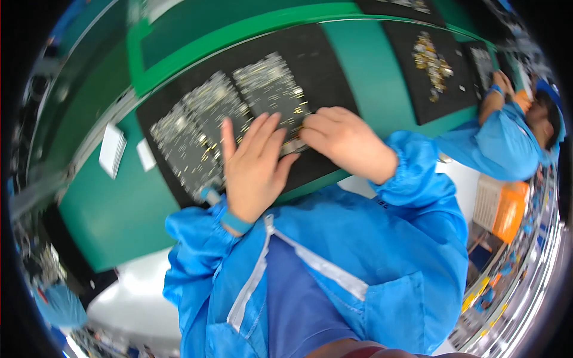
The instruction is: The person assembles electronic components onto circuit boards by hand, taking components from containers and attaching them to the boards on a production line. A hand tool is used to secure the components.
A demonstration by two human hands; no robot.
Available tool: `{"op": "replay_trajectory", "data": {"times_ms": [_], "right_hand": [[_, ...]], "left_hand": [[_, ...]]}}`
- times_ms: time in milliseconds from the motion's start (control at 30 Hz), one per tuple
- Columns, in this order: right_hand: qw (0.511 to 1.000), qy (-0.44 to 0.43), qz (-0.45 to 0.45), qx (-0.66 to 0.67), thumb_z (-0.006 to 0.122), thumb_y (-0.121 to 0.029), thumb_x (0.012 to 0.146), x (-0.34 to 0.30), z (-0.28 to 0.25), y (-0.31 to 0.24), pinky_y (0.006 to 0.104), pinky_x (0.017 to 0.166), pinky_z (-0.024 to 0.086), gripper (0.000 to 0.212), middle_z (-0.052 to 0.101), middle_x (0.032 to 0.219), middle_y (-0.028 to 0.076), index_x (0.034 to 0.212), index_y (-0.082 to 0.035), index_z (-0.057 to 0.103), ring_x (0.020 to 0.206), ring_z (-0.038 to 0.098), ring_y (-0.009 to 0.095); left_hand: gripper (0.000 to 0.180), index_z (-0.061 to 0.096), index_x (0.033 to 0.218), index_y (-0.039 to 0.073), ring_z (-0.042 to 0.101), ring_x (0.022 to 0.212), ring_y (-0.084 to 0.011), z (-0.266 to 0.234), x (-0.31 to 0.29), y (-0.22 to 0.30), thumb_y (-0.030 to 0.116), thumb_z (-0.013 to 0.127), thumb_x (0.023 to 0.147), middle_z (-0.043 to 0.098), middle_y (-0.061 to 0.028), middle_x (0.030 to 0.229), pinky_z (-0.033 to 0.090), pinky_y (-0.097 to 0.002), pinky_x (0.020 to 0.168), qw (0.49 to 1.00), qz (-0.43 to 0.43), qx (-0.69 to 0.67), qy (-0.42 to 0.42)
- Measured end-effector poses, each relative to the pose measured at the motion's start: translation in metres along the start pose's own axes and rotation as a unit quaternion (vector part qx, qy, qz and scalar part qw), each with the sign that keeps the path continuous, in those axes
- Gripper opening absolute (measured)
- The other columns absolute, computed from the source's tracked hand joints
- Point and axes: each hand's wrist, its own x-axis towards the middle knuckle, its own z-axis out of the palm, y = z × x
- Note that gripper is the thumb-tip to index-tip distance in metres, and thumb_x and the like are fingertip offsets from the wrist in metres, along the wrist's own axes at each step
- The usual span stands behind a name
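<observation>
Dark printed circuit boards with rows of small metallic parts lie side by side on a black mat [334,71]. They form a left group [185,149], a middle group [218,116] and a right group [268,89]. My left hand [253,170] rests with its fingers stretched out over the near ends of the middle and right boards. A teal band circles that wrist. My right hand [343,140] is closed, fingers curled and pressed together at the near right edge of the right board. Whatever its fingertips pinch, if anything, is hidden.
White cards [112,149] lie on the green table [119,221] at the left. Another black mat [430,104] farther right carries a pile of small gold and silver parts [433,62]. A co-worker in blue [507,140] works at the far right. A green rail [239,36] runs behind the boards.
</observation>
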Motion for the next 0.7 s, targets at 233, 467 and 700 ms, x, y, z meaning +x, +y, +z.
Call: {"op": "replay_trajectory", "data": {"times_ms": [233,467,700], "right_hand": [[0.845,0.309,0.434,-0.039,0.073,-0.017,0.077,-0.074,-0.023,0.083,0.0375,0.068,0.051,0.029,0.063,0.087,0.013,0.100,-0.003,0.065,0.079,0.063,0.029],[0.723,0.324,0.579,-0.193,0.073,-0.030,0.078,-0.182,-0.028,0.165,0.0382,0.073,0.051,0.028,0.063,0.086,0.012,0.090,-0.006,0.069,0.083,0.063,0.030],[0.745,0.219,0.573,-0.263,0.065,-0.018,0.083,-0.172,-0.016,0.165,0.0403,0.074,0.051,0.015,0.065,0.094,0.014,0.091,-0.006,0.069,0.088,0.062,0.032]], "left_hand": [[0.039,0.061,0.111,0.006,0.047,0.125,-0.0274,-0.002,0.004,-0.001,0.020,0.073,0.077,0.056,-0.0070,0.128,0.012,-0.0596,0.111,0.999,0.010,0.033,-0.015],[0.040,0.061,0.113,0.007,0.044,0.129,-0.0284,0.000,0.008,0.002,0.020,0.073,0.077,0.054,-0.0066,0.131,0.007,-0.0592,0.112,0.999,0.016,0.035,-0.025],[0.039,0.059,0.115,0.006,0.041,0.131,-0.0303,-0.002,0.003,-0.001,0.019,0.070,0.080,0.051,-0.0081,0.135,0.005,-0.0601,0.112,0.998,0.016,0.054,-0.033]]}}
